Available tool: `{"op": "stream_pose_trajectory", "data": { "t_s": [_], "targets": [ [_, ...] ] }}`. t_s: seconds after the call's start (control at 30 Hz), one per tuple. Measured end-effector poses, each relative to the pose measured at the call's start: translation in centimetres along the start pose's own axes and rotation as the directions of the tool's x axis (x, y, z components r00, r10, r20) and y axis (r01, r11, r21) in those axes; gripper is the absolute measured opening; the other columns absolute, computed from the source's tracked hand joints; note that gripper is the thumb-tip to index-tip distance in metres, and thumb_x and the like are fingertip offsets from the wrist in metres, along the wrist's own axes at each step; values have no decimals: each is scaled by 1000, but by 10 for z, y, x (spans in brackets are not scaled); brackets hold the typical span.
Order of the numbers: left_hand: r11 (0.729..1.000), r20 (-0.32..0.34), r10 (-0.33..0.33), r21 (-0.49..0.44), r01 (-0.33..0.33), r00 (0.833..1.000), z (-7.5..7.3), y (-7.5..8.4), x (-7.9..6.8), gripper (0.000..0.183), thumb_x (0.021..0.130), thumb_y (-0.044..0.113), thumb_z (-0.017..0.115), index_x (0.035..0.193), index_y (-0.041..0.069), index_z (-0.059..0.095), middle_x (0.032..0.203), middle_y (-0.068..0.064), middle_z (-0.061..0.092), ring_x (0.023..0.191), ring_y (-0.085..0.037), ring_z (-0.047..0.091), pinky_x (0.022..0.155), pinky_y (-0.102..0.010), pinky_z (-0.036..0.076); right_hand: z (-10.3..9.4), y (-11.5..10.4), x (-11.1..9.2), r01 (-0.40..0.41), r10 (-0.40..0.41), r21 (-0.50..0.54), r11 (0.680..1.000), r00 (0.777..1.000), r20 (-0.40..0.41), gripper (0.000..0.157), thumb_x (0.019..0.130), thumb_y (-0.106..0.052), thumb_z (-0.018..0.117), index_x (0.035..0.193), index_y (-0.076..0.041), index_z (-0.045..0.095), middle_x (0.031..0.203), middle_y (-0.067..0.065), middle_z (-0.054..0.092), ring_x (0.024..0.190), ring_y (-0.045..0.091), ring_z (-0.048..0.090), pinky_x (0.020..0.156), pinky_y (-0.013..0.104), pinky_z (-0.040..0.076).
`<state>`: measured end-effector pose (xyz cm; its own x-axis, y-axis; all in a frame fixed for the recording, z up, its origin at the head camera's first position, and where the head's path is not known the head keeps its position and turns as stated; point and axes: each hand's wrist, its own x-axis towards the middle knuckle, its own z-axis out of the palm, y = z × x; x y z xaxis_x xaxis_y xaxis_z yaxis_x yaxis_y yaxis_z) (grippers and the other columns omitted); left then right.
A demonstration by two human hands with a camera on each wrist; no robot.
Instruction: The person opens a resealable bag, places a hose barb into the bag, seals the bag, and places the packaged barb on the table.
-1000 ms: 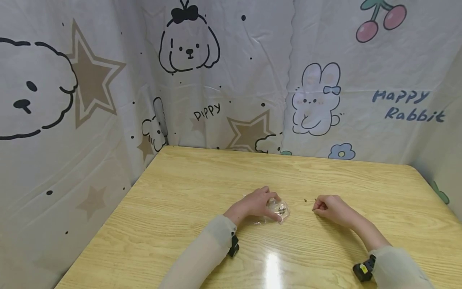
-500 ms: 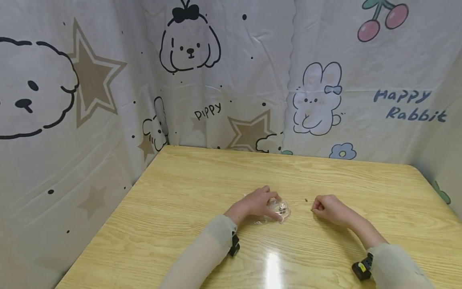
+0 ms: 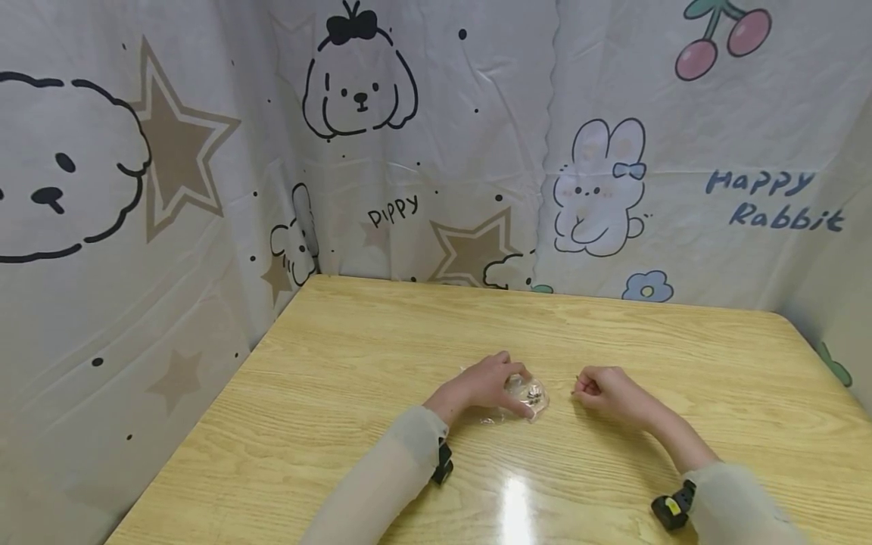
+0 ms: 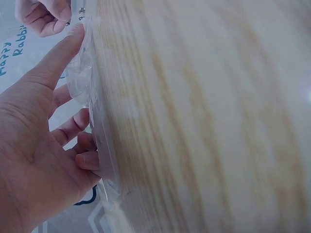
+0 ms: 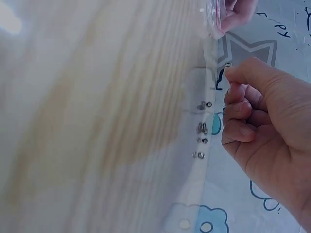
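Plainly, a pale cloth [image 3: 68,303] printed with a dog's head and a brown star hangs at 9 o'clock and runs on behind the wooden table [image 3: 341,341]. Next along, a light sleeve [image 3: 381,484] comes in from 7 o'clock, a black wrist camera [image 3: 443,463] at its cuff. It leads to the left hand [image 3: 484,384], whose thumb and forefinger are spread wide while its fingers curve over a clear plastic bag [image 4: 80,86], holding it on the table. Towards the bag's 3 o'clock end sits a cluster of small metal bits [image 3: 534,395], whether in or on the plastic I cannot tell. Farther right, at the bag's 3 o'clock and apart from it, is the right hand [image 3: 611,391], its grip narrow: thumb and finger pinch a tiny metal piece [image 5: 228,65], too small to make out its shape. A few loose pieces [image 5: 201,128] lie on the table near that hand, at 7 o'clock from its fingertips in the right wrist view. Last, a 2nd sleeve [image 3: 739,503] reaches in from 4 o'clock, with another camera [image 3: 673,511] at its cuff
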<state>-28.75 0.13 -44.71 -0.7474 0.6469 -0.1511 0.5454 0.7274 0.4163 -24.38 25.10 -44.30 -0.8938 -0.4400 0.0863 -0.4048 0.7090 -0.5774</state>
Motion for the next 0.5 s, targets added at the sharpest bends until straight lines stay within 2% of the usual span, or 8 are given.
{"op": "stream_pose_trajectory", "data": {
  "t_s": [0.5],
  "targets": [
    [1000,0,-12,10,12,1000,-1,1,0,66,76,57,77,132,27,58,104,5,47,90,-8,44,74,-20,39,16,-17,23,60,-63,36,998,996,68,5,89,-1,62,84,-3,63,72,-1,57,63,0,44,57,19,39]
  ]
}}
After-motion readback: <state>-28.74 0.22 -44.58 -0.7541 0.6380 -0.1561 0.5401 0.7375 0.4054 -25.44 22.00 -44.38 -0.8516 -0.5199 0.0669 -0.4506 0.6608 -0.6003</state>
